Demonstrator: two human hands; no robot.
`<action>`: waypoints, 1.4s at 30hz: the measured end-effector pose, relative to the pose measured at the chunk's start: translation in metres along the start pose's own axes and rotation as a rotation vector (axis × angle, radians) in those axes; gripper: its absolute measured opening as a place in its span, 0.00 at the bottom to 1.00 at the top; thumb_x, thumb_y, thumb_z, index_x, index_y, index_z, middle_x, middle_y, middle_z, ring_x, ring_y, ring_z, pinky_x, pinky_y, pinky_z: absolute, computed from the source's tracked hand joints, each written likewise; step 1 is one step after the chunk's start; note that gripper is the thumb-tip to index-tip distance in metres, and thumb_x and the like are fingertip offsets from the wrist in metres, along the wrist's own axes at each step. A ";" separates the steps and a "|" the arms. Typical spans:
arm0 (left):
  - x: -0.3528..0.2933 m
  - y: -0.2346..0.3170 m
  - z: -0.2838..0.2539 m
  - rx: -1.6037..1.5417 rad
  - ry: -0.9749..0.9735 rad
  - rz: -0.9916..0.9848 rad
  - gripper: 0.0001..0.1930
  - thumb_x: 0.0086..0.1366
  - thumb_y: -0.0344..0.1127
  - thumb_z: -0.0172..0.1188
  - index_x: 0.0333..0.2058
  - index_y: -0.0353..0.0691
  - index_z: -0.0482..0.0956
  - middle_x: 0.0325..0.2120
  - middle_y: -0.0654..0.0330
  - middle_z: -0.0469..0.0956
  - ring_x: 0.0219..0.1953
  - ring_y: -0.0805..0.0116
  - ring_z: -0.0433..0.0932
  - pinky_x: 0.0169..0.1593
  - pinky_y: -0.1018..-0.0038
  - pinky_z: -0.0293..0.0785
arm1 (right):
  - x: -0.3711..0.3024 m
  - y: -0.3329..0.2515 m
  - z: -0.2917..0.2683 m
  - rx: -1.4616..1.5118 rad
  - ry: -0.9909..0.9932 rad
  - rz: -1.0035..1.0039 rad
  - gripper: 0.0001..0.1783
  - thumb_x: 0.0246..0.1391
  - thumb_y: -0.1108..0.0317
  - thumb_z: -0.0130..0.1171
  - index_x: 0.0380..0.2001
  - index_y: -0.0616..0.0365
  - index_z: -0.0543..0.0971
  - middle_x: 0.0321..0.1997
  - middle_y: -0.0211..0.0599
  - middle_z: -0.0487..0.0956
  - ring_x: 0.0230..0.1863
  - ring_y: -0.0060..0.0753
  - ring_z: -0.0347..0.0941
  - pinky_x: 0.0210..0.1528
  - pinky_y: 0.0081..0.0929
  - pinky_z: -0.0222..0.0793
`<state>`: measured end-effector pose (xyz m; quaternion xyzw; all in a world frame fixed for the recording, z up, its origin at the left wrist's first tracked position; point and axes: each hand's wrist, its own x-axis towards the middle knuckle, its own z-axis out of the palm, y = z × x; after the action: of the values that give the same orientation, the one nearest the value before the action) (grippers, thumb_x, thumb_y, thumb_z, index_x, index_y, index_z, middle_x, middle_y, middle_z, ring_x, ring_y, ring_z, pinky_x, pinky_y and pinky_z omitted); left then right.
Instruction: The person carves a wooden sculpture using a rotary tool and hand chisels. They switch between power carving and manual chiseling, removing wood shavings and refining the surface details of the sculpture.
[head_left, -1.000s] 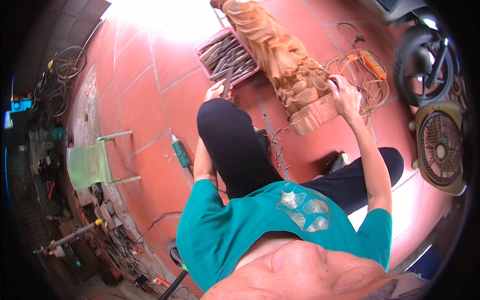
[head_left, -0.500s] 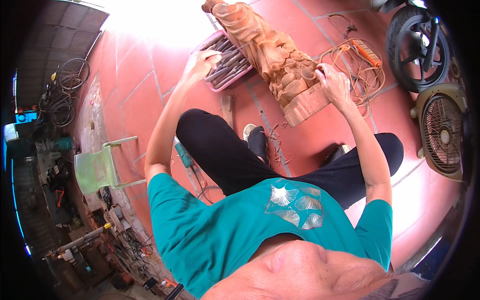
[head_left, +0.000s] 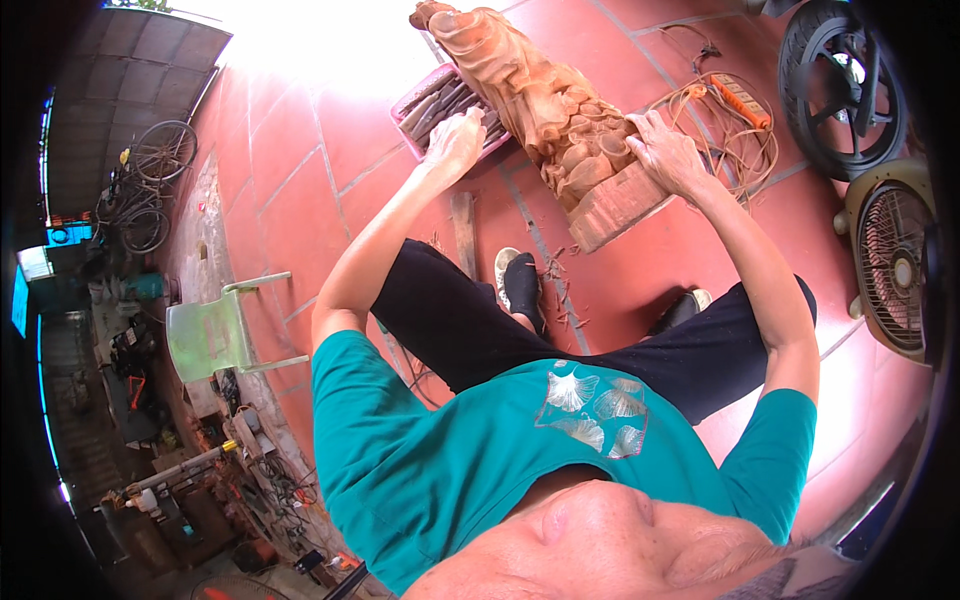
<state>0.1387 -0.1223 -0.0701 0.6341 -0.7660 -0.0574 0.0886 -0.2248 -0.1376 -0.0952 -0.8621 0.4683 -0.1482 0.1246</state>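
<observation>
Where the right hand (head_left: 668, 155) rests, its fingers half-bent on the near edge, gripping or not I cannot tell: one wood carving (head_left: 540, 110), long axis running from these fingers away and leftward, passing right of the left hand (head_left: 458, 145). Item, pink box (head_left: 404, 132), under and beyond the left fingers, the nearer pair. Item, wooden bar (head_left: 464, 235), on the floor, nearer the person than the left fingers. Item, chisels (head_left: 440, 103), heaped just beyond those fingers, which curl; any hold is hidden from me.
</observation>
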 end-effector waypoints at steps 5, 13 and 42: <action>0.000 -0.006 0.000 -0.003 0.060 0.010 0.13 0.64 0.34 0.56 0.47 0.38 0.74 0.32 0.43 0.80 0.38 0.42 0.79 0.45 0.53 0.73 | 0.001 -0.010 -0.004 -0.055 -0.040 0.042 0.19 0.65 0.58 0.46 0.54 0.54 0.72 0.52 0.44 0.71 0.45 0.48 0.78 0.44 0.44 0.77; 0.006 -0.007 0.004 -0.046 -0.009 0.010 0.16 0.63 0.32 0.54 0.49 0.36 0.72 0.30 0.40 0.79 0.36 0.39 0.79 0.43 0.50 0.73 | 0.002 -0.013 -0.010 -0.088 -0.091 0.032 0.16 0.66 0.58 0.43 0.50 0.46 0.78 0.54 0.41 0.69 0.49 0.44 0.77 0.46 0.40 0.78; 0.019 -0.011 0.011 0.139 0.017 0.124 0.17 0.64 0.34 0.52 0.51 0.46 0.80 0.34 0.45 0.82 0.33 0.49 0.82 0.38 0.56 0.77 | 0.003 -0.011 0.001 -0.095 -0.019 0.009 0.19 0.66 0.57 0.44 0.53 0.54 0.73 0.50 0.45 0.71 0.45 0.48 0.78 0.42 0.44 0.78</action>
<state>0.1437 -0.1439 -0.0821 0.5905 -0.8052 0.0066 0.0542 -0.2140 -0.1343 -0.0915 -0.8663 0.4774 -0.1171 0.0888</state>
